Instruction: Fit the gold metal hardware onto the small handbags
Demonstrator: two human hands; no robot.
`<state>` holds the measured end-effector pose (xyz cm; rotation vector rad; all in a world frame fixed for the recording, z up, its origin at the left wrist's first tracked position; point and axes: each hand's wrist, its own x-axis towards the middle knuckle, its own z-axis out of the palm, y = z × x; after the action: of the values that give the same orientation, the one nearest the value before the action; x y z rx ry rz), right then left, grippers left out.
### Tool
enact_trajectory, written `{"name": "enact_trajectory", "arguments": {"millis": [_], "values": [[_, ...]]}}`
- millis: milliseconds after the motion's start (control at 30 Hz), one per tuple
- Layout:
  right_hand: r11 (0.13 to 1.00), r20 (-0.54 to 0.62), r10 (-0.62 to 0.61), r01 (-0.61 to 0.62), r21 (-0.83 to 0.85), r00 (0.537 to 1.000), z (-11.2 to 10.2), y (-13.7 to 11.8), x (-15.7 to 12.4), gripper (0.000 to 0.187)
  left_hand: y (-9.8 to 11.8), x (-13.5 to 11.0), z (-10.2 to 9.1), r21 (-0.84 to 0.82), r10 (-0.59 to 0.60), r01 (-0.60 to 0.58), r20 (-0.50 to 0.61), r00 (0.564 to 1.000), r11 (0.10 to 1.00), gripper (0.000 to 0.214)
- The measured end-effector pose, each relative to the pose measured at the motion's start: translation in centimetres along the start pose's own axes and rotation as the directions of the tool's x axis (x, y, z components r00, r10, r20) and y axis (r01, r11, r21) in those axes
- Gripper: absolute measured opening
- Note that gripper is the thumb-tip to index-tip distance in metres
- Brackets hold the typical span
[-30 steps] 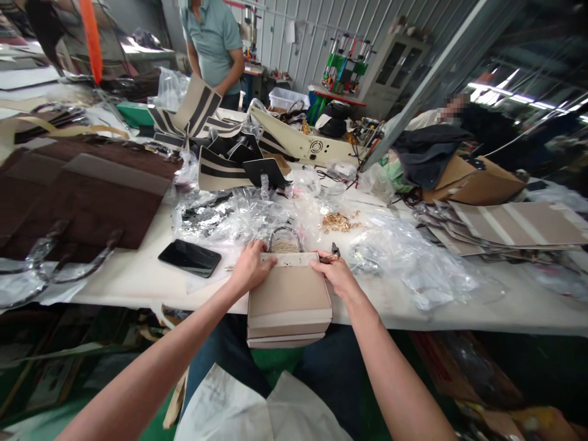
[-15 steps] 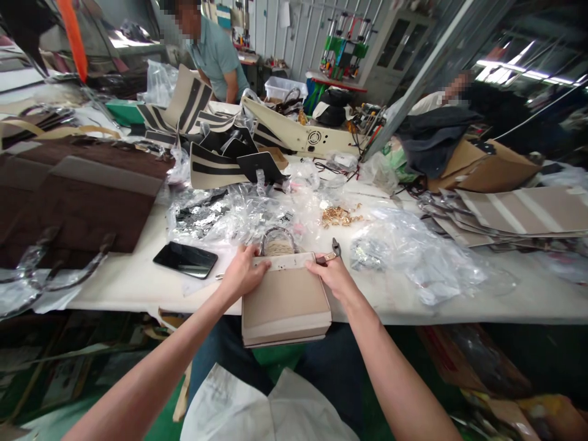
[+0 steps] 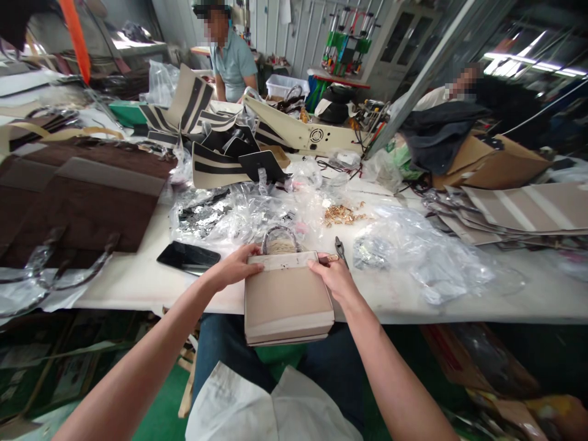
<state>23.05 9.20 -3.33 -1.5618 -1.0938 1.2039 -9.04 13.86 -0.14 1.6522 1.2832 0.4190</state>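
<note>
A beige handbag [image 3: 287,300] with a cream band lies flat over the near edge of the white table [image 3: 138,278], its wrapped handle [image 3: 280,236] at the far end. My left hand [image 3: 234,266] grips the bag's top left corner, fingers curled on the cream rim. My right hand [image 3: 333,272] holds the top right corner with fingers closed; a small metal piece shows at its fingertips. Pliers [image 3: 340,250] lie just beyond my right hand.
A black phone [image 3: 188,256] lies left of the bag. Crumpled clear plastic [image 3: 413,254] and gold hardware [image 3: 342,214] cover the table's middle. Brown panels [image 3: 78,202] lie left, beige panels [image 3: 528,211] right. One person [image 3: 229,55] stands at the far side; another sits at the right.
The bag and both hands stay almost in place. My left hand has slid a little along the top rim. The view has shifted slightly, and the standing person has moved.
</note>
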Motion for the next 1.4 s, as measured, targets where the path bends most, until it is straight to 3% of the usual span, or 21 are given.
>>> {"name": "enact_trajectory", "arguments": {"millis": [200,400,667,900,1100,1267,1400], "values": [[0.996,-0.028,0.033,-0.03,0.081,0.999,-0.1,-0.2,-0.2,0.046,-0.4,-0.1,0.2,0.101,0.086,-0.076,-0.101,0.991,0.992,0.042],[0.985,0.085,0.126,-0.135,0.11,0.988,-1.0,-0.9,-0.4,0.054,-0.8,0.4,0.4,0.16,0.083,-0.061,-0.141,0.987,0.985,0.035],[1.0,0.093,-0.017,0.019,-0.014,0.996,-1.3,0.1,0.3,0.037,-0.6,0.4,0.3,0.18,0.129,-0.099,-0.165,0.978,0.979,0.03],[0.986,-0.023,-0.083,0.079,-0.147,0.996,-0.8,0.5,-0.2,0.031,-0.3,0.0,-0.1,0.117,0.06,-0.041,-0.163,0.985,0.992,0.047],[0.992,-0.007,-0.117,0.116,-0.046,0.993,-0.4,0.7,0.0,0.053,0.3,0.0,-0.1,0.144,0.022,0.001,-0.161,0.987,0.99,0.051],[0.994,-0.031,-0.109,0.108,-0.009,0.994,0.0,-0.1,-0.4,0.054,0.8,0.0,0.5,0.232,0.058,-0.006,-0.218,0.974,0.973,0.041],[0.994,-0.04,-0.111,0.111,-0.004,0.993,0.1,-0.3,-0.4,0.049,1.7,-0.2,1.7,0.368,0.22,-0.087,-0.338,0.915,0.926,0.042]]}}
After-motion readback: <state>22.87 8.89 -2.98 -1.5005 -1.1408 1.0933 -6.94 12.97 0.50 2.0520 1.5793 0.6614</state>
